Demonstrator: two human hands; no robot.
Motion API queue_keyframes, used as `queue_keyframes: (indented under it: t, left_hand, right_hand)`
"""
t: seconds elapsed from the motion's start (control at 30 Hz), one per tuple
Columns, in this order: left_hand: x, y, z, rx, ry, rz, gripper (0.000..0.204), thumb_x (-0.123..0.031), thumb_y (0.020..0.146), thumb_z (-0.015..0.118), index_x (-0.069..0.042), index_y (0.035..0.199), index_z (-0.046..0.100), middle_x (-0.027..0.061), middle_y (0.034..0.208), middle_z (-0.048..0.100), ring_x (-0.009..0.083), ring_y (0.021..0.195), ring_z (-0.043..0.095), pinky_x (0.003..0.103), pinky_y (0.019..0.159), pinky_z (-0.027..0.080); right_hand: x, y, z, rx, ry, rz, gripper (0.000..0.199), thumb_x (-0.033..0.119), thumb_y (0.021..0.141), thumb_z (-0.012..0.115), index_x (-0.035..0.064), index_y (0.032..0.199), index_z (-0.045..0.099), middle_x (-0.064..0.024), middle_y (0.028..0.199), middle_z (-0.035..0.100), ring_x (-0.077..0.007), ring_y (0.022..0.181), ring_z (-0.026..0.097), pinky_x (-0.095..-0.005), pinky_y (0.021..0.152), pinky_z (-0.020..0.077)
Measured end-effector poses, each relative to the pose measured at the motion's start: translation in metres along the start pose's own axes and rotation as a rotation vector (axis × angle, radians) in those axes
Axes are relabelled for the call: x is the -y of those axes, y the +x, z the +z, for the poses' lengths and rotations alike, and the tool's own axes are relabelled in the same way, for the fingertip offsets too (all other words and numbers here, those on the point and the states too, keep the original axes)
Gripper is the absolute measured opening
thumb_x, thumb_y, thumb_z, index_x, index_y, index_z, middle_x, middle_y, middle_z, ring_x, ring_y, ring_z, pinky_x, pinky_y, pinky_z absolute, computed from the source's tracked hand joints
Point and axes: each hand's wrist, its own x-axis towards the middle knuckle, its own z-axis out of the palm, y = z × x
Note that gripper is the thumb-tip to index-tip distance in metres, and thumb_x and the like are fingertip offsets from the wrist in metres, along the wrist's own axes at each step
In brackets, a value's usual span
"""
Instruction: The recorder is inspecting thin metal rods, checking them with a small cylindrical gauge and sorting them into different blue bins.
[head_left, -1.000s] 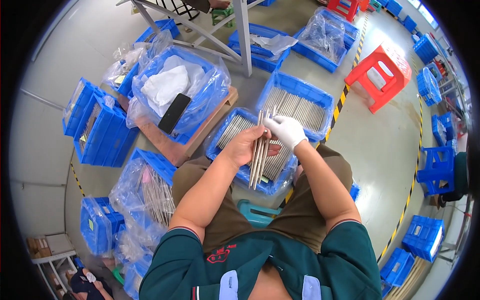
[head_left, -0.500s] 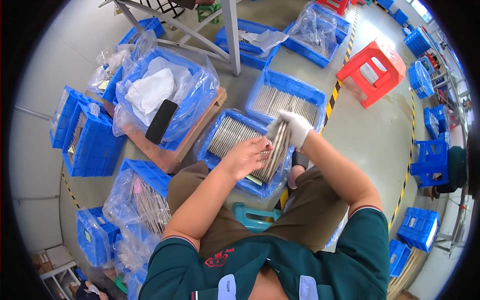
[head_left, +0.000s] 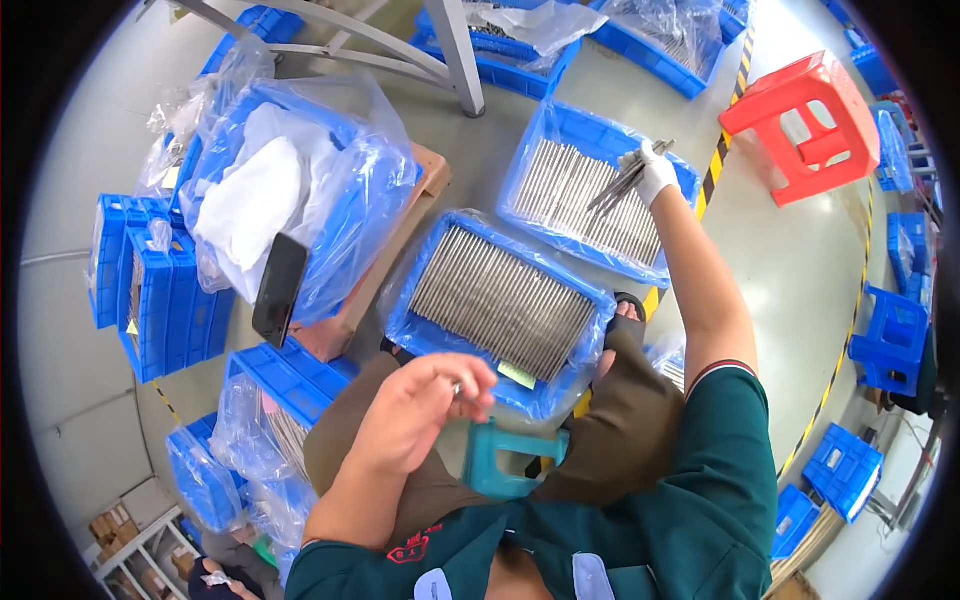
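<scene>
My right hand (head_left: 655, 172), in a white glove, is closed round a small bundle of thin metal rods (head_left: 622, 182). It hangs over the right part of the farther blue crate (head_left: 563, 118), where a row of similar rods (head_left: 560, 185) lies. My bare left hand (head_left: 430, 405) is raised over my lap with its fingers curled. A small shiny bit shows between those fingers, too small to name. Between my feet stands the nearer plastic-lined blue crate (head_left: 398, 322), filled with a tight row of metal rods (head_left: 500, 300). A yellow-green paper slip (head_left: 517, 375) sits at its near edge.
At left, a plastic-lined blue crate (head_left: 350, 240) on a wooden pallet (head_left: 435, 170) holds white cloth. A black phone (head_left: 280, 285) hovers before it. A red stool (head_left: 810, 130) stands at right, a teal stool (head_left: 490, 470) below me. A grey table leg (head_left: 458, 60) rises at the back.
My right hand has carried the rods away from the nearer crate to above the farther one. My left hand has drawn back toward my lap. The view has shifted.
</scene>
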Motion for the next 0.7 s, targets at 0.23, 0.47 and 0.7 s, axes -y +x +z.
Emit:
queue_keyframes:
  t: [0.23, 0.47, 0.7]
  left_hand:
    - [-0.003, 0.020, -0.001, -0.107, -0.009, 0.003, 0.024, -0.021, 0.089, 0.054, 0.003, 0.092, 0.058, 0.0178, 0.105, 0.055, 0.0229, 0.088, 0.057, 0.035, 0.078, 0.046]
    - [-0.001, 0.032, -0.002, -0.227, 0.053, -0.035, 0.039, -0.036, 0.085, 0.062, 0.002, 0.087, 0.059, 0.0206, 0.100, 0.055, 0.0275, 0.084, 0.060, 0.037, 0.073, 0.051]
    - [0.004, 0.041, -0.002, -0.123, 0.026, -0.029, 0.035, -0.031, 0.089, 0.056, 0.004, 0.092, 0.059, 0.0192, 0.104, 0.055, 0.0230, 0.090, 0.056, 0.035, 0.077, 0.046]
  right_hand:
    - [-0.070, 0.055, -0.011, 0.035, -0.219, 0.123, 0.027, 0.033, 0.089, 0.057, 0.0083, 0.082, 0.051, -0.0073, 0.073, 0.058, -0.0235, 0.071, 0.060, -0.0390, 0.068, 0.0501]
    - [-0.108, 0.075, -0.018, -0.033, -0.614, 0.310, 0.017, 0.026, 0.088, 0.056, 0.0103, 0.083, 0.058, -0.0042, 0.074, 0.061, -0.0200, 0.068, 0.061, -0.0403, 0.063, 0.0486]
    - [-0.104, 0.070, -0.001, -0.223, -1.417, 0.117, 0.042, 0.027, 0.071, 0.056, 0.0035, 0.105, 0.064, -0.0211, 0.107, 0.062, -0.0337, 0.101, 0.060, -0.0379, 0.085, 0.0480]
